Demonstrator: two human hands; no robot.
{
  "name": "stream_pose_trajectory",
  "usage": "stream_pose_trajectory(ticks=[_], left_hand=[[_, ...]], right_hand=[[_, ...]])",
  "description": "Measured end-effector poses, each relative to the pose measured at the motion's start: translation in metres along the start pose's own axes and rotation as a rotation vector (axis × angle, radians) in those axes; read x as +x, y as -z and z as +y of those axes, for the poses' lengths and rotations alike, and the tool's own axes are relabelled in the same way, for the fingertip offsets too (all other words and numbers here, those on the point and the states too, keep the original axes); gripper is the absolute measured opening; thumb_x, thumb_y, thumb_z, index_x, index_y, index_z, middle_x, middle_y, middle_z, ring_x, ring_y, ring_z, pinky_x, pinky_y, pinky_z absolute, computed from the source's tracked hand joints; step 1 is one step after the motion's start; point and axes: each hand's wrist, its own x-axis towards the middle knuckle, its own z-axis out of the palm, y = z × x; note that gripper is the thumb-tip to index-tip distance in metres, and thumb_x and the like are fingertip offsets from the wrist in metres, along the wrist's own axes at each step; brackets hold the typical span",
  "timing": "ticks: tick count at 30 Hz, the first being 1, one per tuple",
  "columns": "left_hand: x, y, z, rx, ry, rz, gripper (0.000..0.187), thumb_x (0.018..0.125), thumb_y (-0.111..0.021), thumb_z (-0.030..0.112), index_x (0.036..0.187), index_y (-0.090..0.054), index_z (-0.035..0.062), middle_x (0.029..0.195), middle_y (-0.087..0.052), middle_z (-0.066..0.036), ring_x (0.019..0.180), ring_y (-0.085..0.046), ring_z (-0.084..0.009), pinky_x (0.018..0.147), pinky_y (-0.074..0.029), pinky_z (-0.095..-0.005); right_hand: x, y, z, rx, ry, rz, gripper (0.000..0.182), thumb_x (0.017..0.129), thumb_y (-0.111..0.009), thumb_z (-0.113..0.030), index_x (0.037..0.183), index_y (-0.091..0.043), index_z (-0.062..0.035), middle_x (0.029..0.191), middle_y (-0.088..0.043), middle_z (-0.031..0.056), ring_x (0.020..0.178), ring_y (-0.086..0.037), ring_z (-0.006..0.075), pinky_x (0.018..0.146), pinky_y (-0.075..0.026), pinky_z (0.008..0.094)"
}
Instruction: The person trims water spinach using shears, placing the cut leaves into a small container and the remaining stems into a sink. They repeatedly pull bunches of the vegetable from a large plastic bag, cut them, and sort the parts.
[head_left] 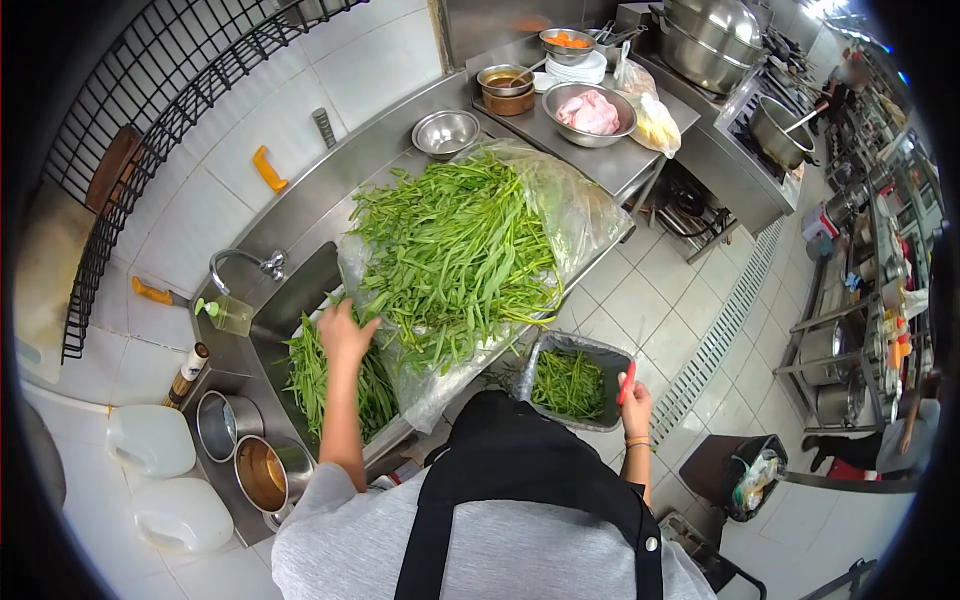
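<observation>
My left hand is over the sink, fingers apart and thumb spread, at the edge of a batch of long leafy greens inside the basin. It looks empty. To its right, a large heap of the same leafy greens lies on a clear plastic sheet on the steel counter. My right hand is closed around a slim red-handled tool, whose working end I cannot make out. That hand is just right of a lined bin holding cut green stems.
A curved tap and a soap bottle stand behind the sink. A steel bowl sits behind the heap; a bowl of raw meat is farther right. Pots stand at left, a waste bin at right.
</observation>
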Motion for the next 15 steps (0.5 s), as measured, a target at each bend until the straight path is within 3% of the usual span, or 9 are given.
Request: stream_pose_trajectory(ticks=[2, 4, 6, 9, 11, 13, 15], left_hand=[[0.02, -0.027, 0.033, -0.45, -0.276, 0.097, 0.028, 0.071, -0.07, 0.015, 0.096, -0.064, 0.0032, 0.097, -0.061, -0.016, 0.094, -0.056, -0.0329, 0.083, -0.044, -0.0392], [0.033, -0.057, 0.083, -0.671, -0.313, 0.065, 0.015, 0.073, -0.065, 0.008, 0.087, -0.065, 0.0018, 0.085, -0.063, -0.015, 0.08, -0.06, -0.0315, 0.074, -0.048, -0.0361], [0.043, -0.08, 0.125, -0.758, -0.328, 0.033, 0.012, 0.073, -0.063, 0.006, 0.084, -0.065, 0.0014, 0.083, -0.064, -0.016, 0.077, -0.061, -0.0298, 0.072, -0.049, -0.0359], [0.06, -0.117, 0.151, -0.689, -0.323, -0.026, 0.012, 0.072, -0.066, 0.008, 0.082, -0.065, 0.0015, 0.083, -0.062, -0.018, 0.079, -0.06, -0.0312, 0.075, -0.048, -0.0368], [0.063, -0.13, 0.157, -0.335, -0.348, 0.091, 0.017, 0.069, -0.07, 0.014, 0.078, -0.064, 0.0014, 0.082, -0.061, -0.019, 0.08, -0.059, -0.0322, 0.076, -0.048, -0.0379], [0.066, -0.119, 0.154, -0.35, -0.344, 0.029, 0.02, 0.069, -0.071, 0.017, 0.079, -0.063, 0.0016, 0.082, -0.06, -0.019, 0.08, -0.059, -0.0322, 0.076, -0.047, -0.039], [0.072, -0.098, 0.146, -0.399, -0.328, -0.098, 0.025, 0.072, -0.071, 0.023, 0.08, -0.06, 0.001, 0.081, -0.06, -0.018, 0.078, -0.059, -0.0316, 0.072, -0.047, -0.039]], right_hand=[[0.006, -0.026, -0.012, 0.008, 0.14, -0.165, 0.04, 0.081, -0.068, -0.035, 0.06, -0.043, -0.0122, 0.054, -0.044, -0.0055, 0.048, -0.039, 0.0035, 0.045, -0.032, 0.0203], [-0.002, -0.059, -0.054, -0.095, 0.223, -0.283, 0.039, 0.08, -0.069, -0.033, 0.06, -0.044, -0.0093, 0.057, -0.045, -0.006, 0.053, -0.038, 0.004, 0.049, -0.033, 0.0215], [-0.01, -0.091, -0.086, -0.161, 0.331, -0.399, 0.039, 0.079, -0.07, -0.033, 0.062, -0.046, -0.0073, 0.058, -0.046, -0.0051, 0.053, -0.039, 0.0047, 0.049, -0.034, 0.0227], [-0.007, -0.143, -0.111, -0.362, 0.421, -0.524, 0.048, 0.075, -0.069, -0.045, 0.062, -0.047, -0.0045, 0.057, -0.049, 0.0026, 0.053, -0.044, 0.0127, 0.053, -0.04, 0.0279], [0.011, -0.169, -0.117, -0.476, 0.475, -0.529, 0.053, 0.072, -0.068, -0.051, 0.06, -0.048, -0.004, 0.057, -0.05, 0.0057, 0.053, -0.046, 0.0157, 0.054, -0.041, 0.0297], [0.031, -0.188, -0.116, -0.605, 0.299, -0.591, 0.058, 0.068, -0.068, -0.056, 0.057, -0.048, -0.0031, 0.056, -0.05, 0.0093, 0.052, -0.047, 0.0208, 0.055, -0.042, 0.0324], [0.049, -0.182, -0.104, -0.622, 0.304, -0.536, 0.056, 0.068, -0.069, -0.055, 0.057, -0.048, -0.0039, 0.055, -0.05, 0.0069, 0.052, -0.046, 0.0168, 0.052, -0.04, 0.0304]])
